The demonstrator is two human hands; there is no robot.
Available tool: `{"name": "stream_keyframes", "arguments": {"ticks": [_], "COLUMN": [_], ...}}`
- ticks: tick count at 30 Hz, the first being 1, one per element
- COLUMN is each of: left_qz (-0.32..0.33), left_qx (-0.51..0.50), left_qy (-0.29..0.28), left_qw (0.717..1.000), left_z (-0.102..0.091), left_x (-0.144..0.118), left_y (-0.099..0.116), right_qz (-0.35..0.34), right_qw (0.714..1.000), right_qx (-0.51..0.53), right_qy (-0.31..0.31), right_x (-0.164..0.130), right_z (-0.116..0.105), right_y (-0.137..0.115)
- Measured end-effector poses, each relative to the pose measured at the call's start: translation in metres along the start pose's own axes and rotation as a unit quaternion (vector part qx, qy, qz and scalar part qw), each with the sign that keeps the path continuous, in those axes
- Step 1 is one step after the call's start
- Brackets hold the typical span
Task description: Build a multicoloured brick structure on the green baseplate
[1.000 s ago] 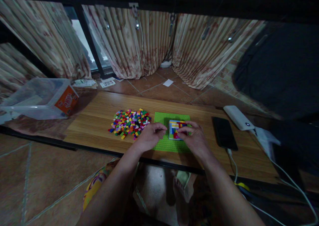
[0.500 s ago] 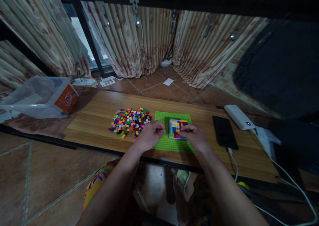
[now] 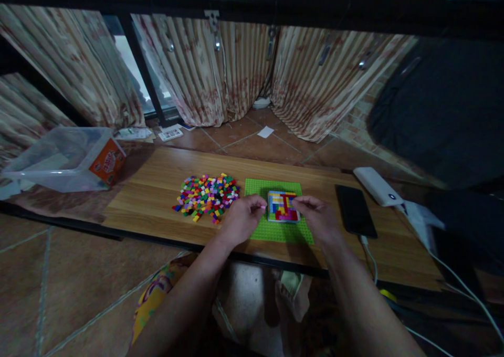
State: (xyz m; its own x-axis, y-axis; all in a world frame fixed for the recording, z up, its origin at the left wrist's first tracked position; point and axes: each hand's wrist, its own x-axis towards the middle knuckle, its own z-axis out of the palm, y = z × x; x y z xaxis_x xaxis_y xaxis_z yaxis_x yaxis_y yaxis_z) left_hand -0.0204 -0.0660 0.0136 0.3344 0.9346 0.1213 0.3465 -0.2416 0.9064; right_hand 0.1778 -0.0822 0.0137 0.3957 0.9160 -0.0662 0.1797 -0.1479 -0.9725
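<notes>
Now right hand [image 3: 321, 221] has left brick block [image 3: 283, 206].

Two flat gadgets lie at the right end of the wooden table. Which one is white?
The power bank, at the far right edge. The phone beside it is black, lies nearer the right hand and has a cable plugged in.

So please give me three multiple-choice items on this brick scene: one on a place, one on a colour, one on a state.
1. Where is the loose brick pile?
A. left of the baseplate
B. on the phone
C. in the plastic box

2. What colour is the baseplate?
A. blue
B. green
C. white

3. The phone screen is:
A. lit
B. cracked
C. dark

Answers: 1 A, the pile lies on the table beside the baseplate's left edge; 2 B, its bare studs show green; 3 C, the screen is plain black.
</notes>
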Motion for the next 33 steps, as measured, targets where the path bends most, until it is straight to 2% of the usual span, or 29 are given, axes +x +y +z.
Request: {"name": "stream_keyframes", "arguments": {"ticks": [8,15,19,29,33], "left_qz": [0.066,0.129,0.154,0.137,0.118], "left_qx": [0.085,0.169,0.221,0.194,0.22], "left_qy": [0.02,-0.001,-0.02,-0.009,0.008], "left_qw": [0.994,0.977,0.963,0.971,0.968], "left_z": [0.012,0.026,0.027,0.03,0.032], "left_x": [0.002,0.008,0.011,0.015,0.015], "left_y": [0.013,0.015,0.012,0.009,0.01], "right_qz": [-0.026,-0.018,-0.017,-0.02,-0.031], "right_qw": [0.999,1.0,1.0,0.999,0.999], "right_qx": [0.013,0.006,-0.008,-0.02,-0.024], "right_qy": [0.02,0.02,0.023,0.018,0.011], "right_x": [0.003,0.004,0.001,-0.002,-0.002], "right_z": [0.004,-0.002,-0.004,-0.007,-0.007], "right_y": [-0.002,0.0,-0.001,-0.006,-0.004]}}
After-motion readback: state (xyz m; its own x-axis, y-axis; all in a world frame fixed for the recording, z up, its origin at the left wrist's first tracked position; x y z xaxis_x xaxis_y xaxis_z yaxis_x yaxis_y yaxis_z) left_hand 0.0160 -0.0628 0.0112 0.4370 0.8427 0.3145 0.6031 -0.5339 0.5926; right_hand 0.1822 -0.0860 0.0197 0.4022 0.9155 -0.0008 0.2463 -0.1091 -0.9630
